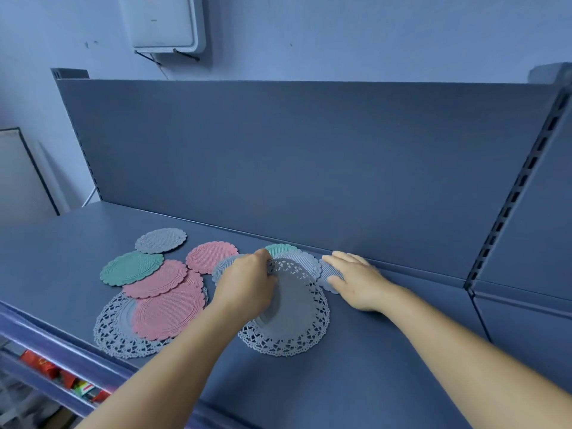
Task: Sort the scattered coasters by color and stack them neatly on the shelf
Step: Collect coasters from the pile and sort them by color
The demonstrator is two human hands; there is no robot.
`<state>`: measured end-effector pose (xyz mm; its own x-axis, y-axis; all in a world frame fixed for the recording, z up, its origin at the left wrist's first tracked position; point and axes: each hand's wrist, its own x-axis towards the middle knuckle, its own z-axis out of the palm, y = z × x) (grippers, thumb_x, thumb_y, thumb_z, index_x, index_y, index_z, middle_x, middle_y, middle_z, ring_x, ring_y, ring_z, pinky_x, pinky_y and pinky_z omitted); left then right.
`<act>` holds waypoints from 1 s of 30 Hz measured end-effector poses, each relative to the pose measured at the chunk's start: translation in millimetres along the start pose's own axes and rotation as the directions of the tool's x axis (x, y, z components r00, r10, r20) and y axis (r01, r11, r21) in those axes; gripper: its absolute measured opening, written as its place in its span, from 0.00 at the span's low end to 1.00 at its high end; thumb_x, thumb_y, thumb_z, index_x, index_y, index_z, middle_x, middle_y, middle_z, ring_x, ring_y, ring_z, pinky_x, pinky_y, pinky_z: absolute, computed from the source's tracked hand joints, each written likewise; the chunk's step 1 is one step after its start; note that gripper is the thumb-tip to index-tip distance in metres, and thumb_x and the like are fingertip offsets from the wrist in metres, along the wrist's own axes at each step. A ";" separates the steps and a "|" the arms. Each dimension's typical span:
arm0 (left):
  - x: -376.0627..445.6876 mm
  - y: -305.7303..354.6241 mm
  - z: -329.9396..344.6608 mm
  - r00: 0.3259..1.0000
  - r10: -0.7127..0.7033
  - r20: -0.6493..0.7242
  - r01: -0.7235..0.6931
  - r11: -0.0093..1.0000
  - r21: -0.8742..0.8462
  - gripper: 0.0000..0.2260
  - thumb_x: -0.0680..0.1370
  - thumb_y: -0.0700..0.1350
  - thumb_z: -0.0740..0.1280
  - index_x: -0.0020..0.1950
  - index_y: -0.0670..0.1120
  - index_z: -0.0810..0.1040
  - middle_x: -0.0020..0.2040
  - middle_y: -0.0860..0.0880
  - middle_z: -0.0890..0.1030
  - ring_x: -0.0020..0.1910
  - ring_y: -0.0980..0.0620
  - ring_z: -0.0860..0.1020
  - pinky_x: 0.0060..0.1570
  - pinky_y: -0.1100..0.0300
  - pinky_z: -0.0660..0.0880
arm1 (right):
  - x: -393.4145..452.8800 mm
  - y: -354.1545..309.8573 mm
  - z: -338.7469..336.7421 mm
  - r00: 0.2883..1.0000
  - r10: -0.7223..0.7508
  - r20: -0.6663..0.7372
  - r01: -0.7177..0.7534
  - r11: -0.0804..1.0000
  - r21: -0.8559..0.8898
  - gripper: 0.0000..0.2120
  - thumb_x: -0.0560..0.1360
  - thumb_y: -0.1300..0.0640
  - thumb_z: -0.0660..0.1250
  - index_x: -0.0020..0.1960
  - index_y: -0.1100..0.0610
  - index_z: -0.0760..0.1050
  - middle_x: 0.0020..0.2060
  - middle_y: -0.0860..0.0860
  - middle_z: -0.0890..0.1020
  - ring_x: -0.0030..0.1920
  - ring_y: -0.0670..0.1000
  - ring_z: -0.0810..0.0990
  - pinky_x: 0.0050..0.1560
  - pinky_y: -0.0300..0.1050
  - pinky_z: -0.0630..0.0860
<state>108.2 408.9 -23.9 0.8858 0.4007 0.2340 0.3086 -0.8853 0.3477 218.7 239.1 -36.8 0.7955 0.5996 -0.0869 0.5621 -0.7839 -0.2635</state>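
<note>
Round coasters lie scattered on the grey-blue shelf. My left hand pinches the far rim of a large grey lace coaster in the middle. My right hand rests flat, fingers straight, on a small grey coaster by the back panel. Behind the lace coaster sit a grey ribbed coaster and a green coaster, mostly hidden. To the left lie three pink coasters, a green coaster, a grey coaster and a second lace coaster.
The shelf's upright back panel runs close behind the coasters. A slotted post stands at the right. Below the front edge, a lower shelf holds red packets. A white box hangs on the wall.
</note>
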 end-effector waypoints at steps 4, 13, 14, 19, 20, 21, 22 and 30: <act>2.0 2.9 6.5 0.999 -0.033 -0.008 0.033 0.999 0.023 0.11 0.77 0.43 0.61 0.59 0.44 0.72 0.54 0.44 0.79 0.53 0.42 0.77 0.42 0.57 0.68 | -0.2 4.8 -0.4 1.000 0.015 0.021 -0.015 1.000 -0.027 0.25 0.80 0.45 0.52 0.76 0.45 0.54 0.75 0.43 0.57 0.74 0.52 0.53 0.73 0.51 0.56; -3.5 8.7 15.7 0.997 -0.076 -0.006 0.076 0.997 -0.002 0.12 0.77 0.44 0.61 0.60 0.45 0.72 0.55 0.45 0.80 0.55 0.42 0.77 0.44 0.56 0.68 | -10.5 15.6 -11.4 0.988 0.085 0.128 -0.083 0.996 -0.017 0.36 0.74 0.36 0.59 0.76 0.48 0.52 0.74 0.44 0.54 0.73 0.52 0.51 0.73 0.50 0.56; -4.8 8.7 15.8 0.997 -0.078 -0.005 0.078 0.997 -0.009 0.12 0.77 0.44 0.61 0.60 0.45 0.72 0.55 0.45 0.80 0.55 0.42 0.77 0.44 0.57 0.68 | -12.1 16.5 -11.4 0.988 0.088 0.124 -0.090 0.996 0.014 0.37 0.73 0.36 0.60 0.76 0.47 0.52 0.74 0.43 0.55 0.73 0.52 0.51 0.72 0.50 0.56; -12.2 10.5 14.0 0.998 -0.055 0.003 0.055 0.997 -0.057 0.11 0.77 0.44 0.62 0.59 0.45 0.73 0.53 0.45 0.81 0.53 0.42 0.77 0.43 0.58 0.68 | -27.0 20.5 -12.1 0.972 0.231 0.035 -0.233 0.942 0.240 0.37 0.65 0.43 0.72 0.70 0.49 0.64 0.66 0.49 0.64 0.67 0.51 0.64 0.62 0.45 0.69; -13.9 10.7 12.8 0.999 -0.048 0.001 0.048 0.996 -0.071 0.11 0.77 0.44 0.62 0.59 0.45 0.73 0.53 0.45 0.81 0.53 0.42 0.77 0.43 0.58 0.68 | -30.9 21.3 -11.9 0.961 0.275 0.006 -0.265 0.919 0.292 0.32 0.66 0.47 0.73 0.67 0.50 0.67 0.63 0.50 0.67 0.62 0.51 0.70 0.54 0.44 0.72; -15.8 11.1 11.4 0.999 -0.041 -0.003 0.041 0.995 -0.089 0.11 0.77 0.44 0.62 0.59 0.45 0.73 0.52 0.45 0.81 0.52 0.43 0.77 0.43 0.58 0.69 | -35.4 23.1 -11.3 0.949 0.313 -0.029 -0.285 0.894 0.346 0.25 0.66 0.51 0.72 0.62 0.51 0.70 0.59 0.51 0.71 0.54 0.51 0.74 0.46 0.42 0.72; -18.1 11.8 9.6 0.999 -0.035 -0.007 0.034 0.993 -0.109 0.11 0.77 0.44 0.63 0.59 0.45 0.73 0.52 0.46 0.81 0.52 0.43 0.77 0.43 0.57 0.69 | -41.2 24.8 -11.3 0.938 0.340 -0.074 -0.285 0.872 0.398 0.19 0.68 0.55 0.70 0.57 0.52 0.73 0.54 0.51 0.75 0.48 0.52 0.76 0.39 0.41 0.71; -47.9 34.0 -6.2 0.996 0.038 -0.083 -0.063 0.945 -0.320 0.02 0.77 0.41 0.62 0.46 0.47 0.71 0.34 0.52 0.73 0.40 0.45 0.74 0.32 0.58 0.64 | -116.4 30.2 -17.6 0.846 0.402 -0.351 -0.155 0.815 0.558 0.08 0.75 0.60 0.60 0.47 0.54 0.78 0.40 0.55 0.82 0.39 0.56 0.77 0.48 0.58 0.80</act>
<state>74.2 361.1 -17.7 0.8650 0.3849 0.3218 0.1251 -0.7866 0.6047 147.1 142.8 -17.8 0.9781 0.1354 0.1583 0.2083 -0.6422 -0.7377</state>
